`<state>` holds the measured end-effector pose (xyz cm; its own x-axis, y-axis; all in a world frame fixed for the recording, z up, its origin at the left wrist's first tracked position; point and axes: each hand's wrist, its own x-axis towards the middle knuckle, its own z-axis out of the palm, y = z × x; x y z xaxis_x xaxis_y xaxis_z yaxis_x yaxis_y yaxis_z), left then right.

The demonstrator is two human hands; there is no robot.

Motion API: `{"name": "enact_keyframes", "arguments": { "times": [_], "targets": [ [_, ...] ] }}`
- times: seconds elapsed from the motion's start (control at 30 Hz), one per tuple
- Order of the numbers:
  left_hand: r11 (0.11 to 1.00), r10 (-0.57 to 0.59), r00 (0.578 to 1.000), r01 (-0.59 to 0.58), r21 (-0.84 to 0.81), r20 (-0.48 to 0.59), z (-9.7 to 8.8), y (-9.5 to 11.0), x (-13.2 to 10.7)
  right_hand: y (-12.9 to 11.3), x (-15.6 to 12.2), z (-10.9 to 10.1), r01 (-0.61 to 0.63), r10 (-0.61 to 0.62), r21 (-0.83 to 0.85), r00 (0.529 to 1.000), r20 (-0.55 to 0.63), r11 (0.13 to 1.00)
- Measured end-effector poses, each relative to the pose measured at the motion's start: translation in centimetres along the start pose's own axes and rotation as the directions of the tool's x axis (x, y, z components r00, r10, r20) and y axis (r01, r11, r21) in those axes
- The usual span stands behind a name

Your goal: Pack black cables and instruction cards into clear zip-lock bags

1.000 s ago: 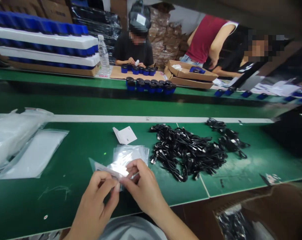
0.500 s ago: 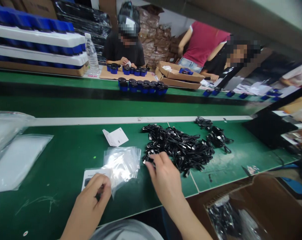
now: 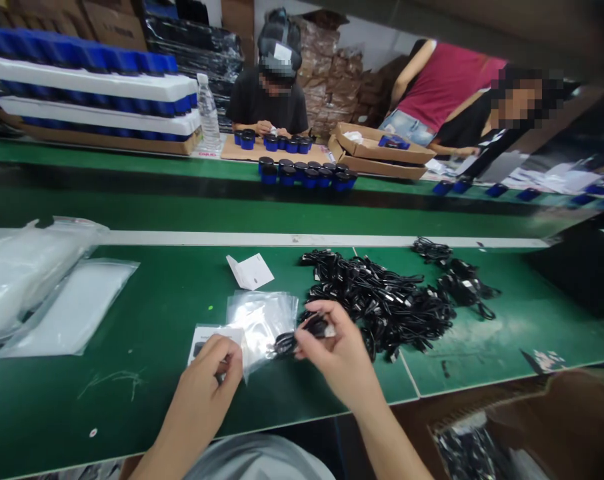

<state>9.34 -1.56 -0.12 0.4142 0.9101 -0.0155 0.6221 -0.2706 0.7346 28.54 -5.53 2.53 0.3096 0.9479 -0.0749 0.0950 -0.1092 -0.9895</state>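
My right hand [image 3: 332, 347] is closed round a small bundle of black USB cable [image 3: 285, 343], which hangs over the right side of a stack of clear plastic bags [image 3: 269, 317]. Beside it lies a large heap of black USB cables [image 3: 377, 293]. My left hand [image 3: 216, 367] pinches at the left edge of the clear bags, its fingertips partly hidden. Under and behind that hand, a white printed card [image 3: 217, 330] shows in part. Just beyond the bags a folded white leaflet [image 3: 252, 271] stands partly open on the green table [image 3: 172, 280].
Plastic packs of white sheets [image 3: 67, 310] lie at left. Smaller cable bundles [image 3: 465, 283] sit right of the heap. Across the table are blue-and-black items [image 3: 309, 177], stacked trays [image 3: 117, 100], a bottle [image 3: 209, 117] and several people. An open carton [image 3: 522, 420] is at lower right.
My right hand has taken a cable bundle from the heap's near edge and drawn it left over the bags. My left hand keeps its place. The whole view has shifted.
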Motion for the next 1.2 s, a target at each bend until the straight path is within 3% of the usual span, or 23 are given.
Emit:
{"name": "enact_keyframes", "arguments": {
  "times": [0.07,0.13,0.23,0.3,0.37,0.5,0.6,0.67,0.73,0.9,1.0,1.1,1.2],
  "targets": [
    [1.000,0.017,1.000,-0.017,0.004,-0.018,-0.1,0.0,0.0,0.4,-0.8,1.7,-0.100,0.075,0.163,0.986,0.148,0.982],
    [1.000,0.019,0.999,-0.019,-0.004,-0.045,-0.1,0.0,0.0,0.9,-1.3,2.8,-0.107,0.088,0.087,0.976,0.197,0.990],
    [0.999,-0.024,0.997,0.021,-0.035,-0.078,-0.1,-0.1,-0.1,1.5,-1.6,3.2,0.041,-0.012,-0.220,0.991,0.130,0.975],
    [0.999,-0.029,0.995,0.027,-0.030,-0.091,-0.1,-0.1,-0.3,1.7,-1.8,3.2,0.158,-0.112,-0.341,0.982,0.151,0.927],
    [1.000,0.011,0.991,-0.011,0.000,-0.132,0.1,-0.1,-0.6,2.0,-2.0,3.5,0.226,-0.177,-0.346,0.970,0.167,0.911],
    [0.985,0.165,0.949,-0.146,0.089,-0.268,0.7,0.1,-1.1,2.9,-2.7,5.4,0.283,-0.287,-0.288,0.957,0.029,0.915],
    [0.972,0.221,0.922,-0.182,0.149,-0.319,0.8,0.1,-1.3,3.2,-2.9,6.4,0.249,-0.251,-0.207,0.968,0.013,0.946],
    [0.972,0.216,0.916,-0.169,0.163,-0.337,0.7,0.1,-1.3,2.9,-2.9,6.5,0.143,-0.136,-0.086,0.987,0.087,0.986],
    [0.976,0.199,0.914,-0.153,0.156,-0.353,0.4,-0.1,-1.2,2.5,-2.8,6.0,0.070,-0.070,0.008,0.975,0.210,0.998],
    [0.985,0.168,0.922,-0.140,0.104,-0.349,-0.1,-0.2,-0.9,1.9,-2.1,4.2,0.071,-0.090,0.063,0.918,0.386,0.996],
    [0.982,0.183,0.923,-0.157,0.103,-0.338,-0.1,-0.1,-0.9,2.2,-1.7,3.6,0.139,-0.130,0.006,0.902,0.412,0.990],
    [0.972,0.225,0.919,-0.190,0.135,-0.323,0.2,0.2,-1.3,2.3,-1.4,3.8,0.296,-0.235,-0.111,0.896,0.377,0.949],
    [0.960,0.265,0.919,-0.225,0.165,-0.293,0.5,0.4,-1.6,2.2,-1.4,4.8,0.281,-0.233,-0.168,0.938,0.257,0.945]
  ]
}}
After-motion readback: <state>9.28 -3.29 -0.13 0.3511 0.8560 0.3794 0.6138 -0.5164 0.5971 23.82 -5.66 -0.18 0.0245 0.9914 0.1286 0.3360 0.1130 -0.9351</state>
